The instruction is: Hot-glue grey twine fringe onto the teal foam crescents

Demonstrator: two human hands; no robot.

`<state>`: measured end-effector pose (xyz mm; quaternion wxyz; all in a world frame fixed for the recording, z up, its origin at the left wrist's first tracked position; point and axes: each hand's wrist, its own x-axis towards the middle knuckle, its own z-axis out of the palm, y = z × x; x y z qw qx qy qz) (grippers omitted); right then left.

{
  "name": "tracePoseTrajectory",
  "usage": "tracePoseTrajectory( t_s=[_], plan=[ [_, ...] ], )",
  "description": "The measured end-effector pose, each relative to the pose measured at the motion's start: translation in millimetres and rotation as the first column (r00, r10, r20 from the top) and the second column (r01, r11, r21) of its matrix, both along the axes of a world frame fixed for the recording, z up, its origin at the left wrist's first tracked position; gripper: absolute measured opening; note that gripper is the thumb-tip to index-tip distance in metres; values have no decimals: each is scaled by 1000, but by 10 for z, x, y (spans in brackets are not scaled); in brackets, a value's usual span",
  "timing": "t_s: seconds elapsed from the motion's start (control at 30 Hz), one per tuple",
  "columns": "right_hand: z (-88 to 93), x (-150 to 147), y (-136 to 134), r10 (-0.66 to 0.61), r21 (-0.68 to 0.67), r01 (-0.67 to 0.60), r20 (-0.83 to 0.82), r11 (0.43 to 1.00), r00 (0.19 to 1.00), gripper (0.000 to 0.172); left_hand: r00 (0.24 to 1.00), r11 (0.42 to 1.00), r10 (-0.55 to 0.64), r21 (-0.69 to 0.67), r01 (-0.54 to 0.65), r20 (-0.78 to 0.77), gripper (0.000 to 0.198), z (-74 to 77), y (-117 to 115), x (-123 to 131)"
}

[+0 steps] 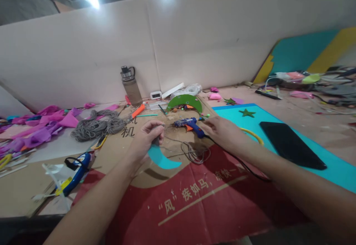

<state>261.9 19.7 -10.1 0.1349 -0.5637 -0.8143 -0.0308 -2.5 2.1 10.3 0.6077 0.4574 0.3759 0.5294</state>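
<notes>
Crescent (pixel 161 160) is pinched by the left hand's (pixel 147 135) fingers (pixel 159 130), long axis slanting down rightward, free tip near coiled cord (pixel 194 158); right hand's (pixel 219 130) grip cannot be told.

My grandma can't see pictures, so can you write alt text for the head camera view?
A person's left hand holds a turquoise crescent over cardboard, and the right hand is beside a blue glue gun. Gray cord lies to the left, a green crescent behind, and a black slab on a turquoise sheet to the right.
</notes>
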Motion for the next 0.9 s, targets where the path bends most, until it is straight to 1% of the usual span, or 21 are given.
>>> tracePoseTrajectory(
  t_s=[0.03,0.1,0.17,0.27,0.37,0.43,0.47,0.5,0.53,0.57,0.6,0.63,0.67,0.7,0.77,0.83,0.9],
  plan=[
    [-8,-111,55,-24,-87,22,-25,996,999,37,1000,1000,4,-1,-4,-3,24,-7,8,-1],
    [-51,-291,184,-163,-226,149,-47,963,985,41,1000,1000,16,-3,-16,-5,24,-21,25,-5],
    [-100,-402,310,-212,-271,190,-55,944,976,38,1000,1000,27,-6,-27,-12,25,-36,38,-10],
    [-128,-456,430,-241,-338,197,-92,920,966,26,999,999,33,-8,-33,-18,26,-55,53,-22],
    [-87,-444,409,-268,-376,196,-150,906,952,24,999,999,46,-9,-46,-22,26,-67,62,-36],
    [-36,-429,317,-277,-389,144,-312,910,909,24,997,998,60,-9,-61,-38,27,-68,64,-45],
    [-8,-421,256,-278,-395,81,-471,915,837,24,996,997,71,-6,-72,-45,27,-67,65,-49],
    [22,-413,191,-255,-379,-5,-632,926,732,25,995,996,85,-3,-85,-50,26,-65,64,-53],
    [51,-406,125,-210,-334,-93,-761,938,614,25,993,995,101,3,-101,-56,26,-62,63,-56],
    [77,-399,63,-158,-282,-180,-850,942,503,24,991,993,120,10,-120,-64,26,-57,62,-58],
    [101,-392,7,-114,-237,-257,-902,937,417,22,987,990,140,20,-139,-77,26,-52,60,-59],
    [119,-387,-40,-84,-203,-309,-930,929,357,23,983,987,158,29,-156,-95,26,-47,58,-58],
    [132,-384,-77,-69,-182,-338,-945,923,320,25,978,984,176,39,-172,-115,26,-42,57,-56],
    [140,-384,-105,-61,-173,-353,-950,919,306,28,971,981,194,49,-189,-137,26,-37,57,-54],
    [147,-386,-134,-38,-156,-349,-945,924,323,36,959,973,227,70,-218,-171,26,-33,58,-50],
    [149,-389,-142,28,-103,-320,-924,942,382,43,950,968,248,87,-236,-190,27,-35,59,-49],
    [155,-386,-144,123,-13,-288,-885,958,450,45,947,967,252,91,-238,-200,27,-41,58,-51]
  ],
)
